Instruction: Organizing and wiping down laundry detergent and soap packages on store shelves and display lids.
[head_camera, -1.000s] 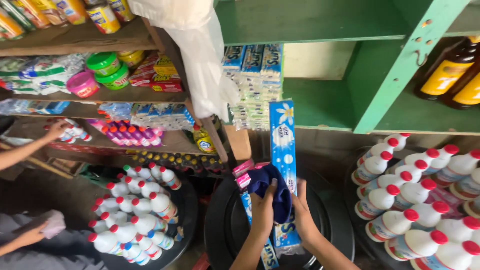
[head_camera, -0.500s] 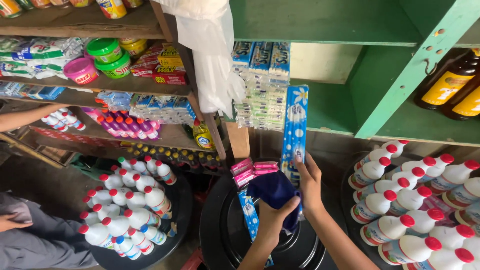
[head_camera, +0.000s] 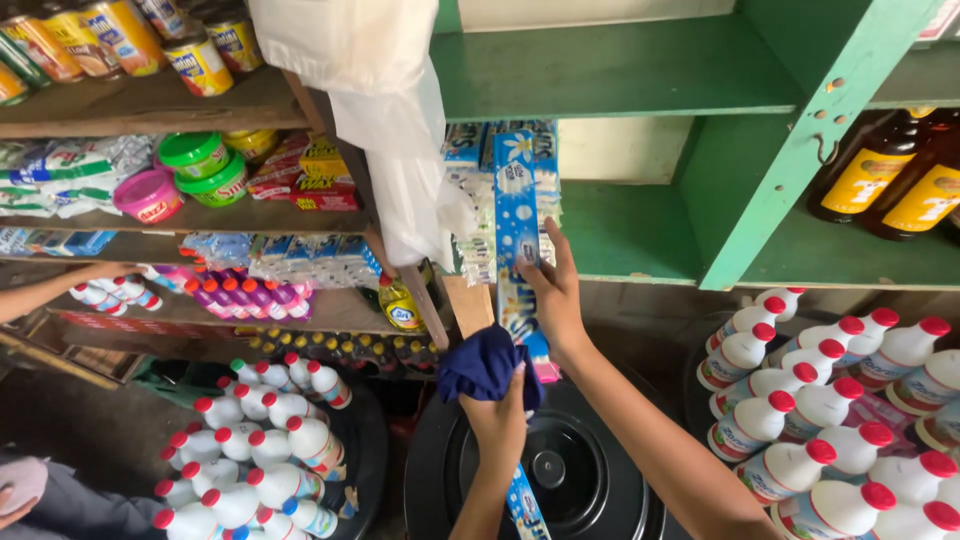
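My right hand (head_camera: 555, 295) grips a long strip of blue and white sachets (head_camera: 517, 215) and holds it upright in front of the green shelf (head_camera: 640, 70). The strip's lower end (head_camera: 525, 505) hangs down past my left wrist. My left hand (head_camera: 502, 418) is closed on a bunched dark blue cloth (head_camera: 484, 364), pressed against the strip just below my right hand. More hanging sachet strips (head_camera: 470, 190) sit right behind the raised one.
A round black tub lid (head_camera: 570, 470) lies under my arms. White bottles with red caps stand in clusters at the left (head_camera: 260, 450) and right (head_camera: 830, 420). Brown bottles (head_camera: 900, 180) stand on the green shelf. Another person's arm (head_camera: 50, 285) reaches into the wooden shelves at left.
My right hand has lifted the sachet strip higher, up in front of the green shelf. My left hand with the cloth has stayed lower on the strip.
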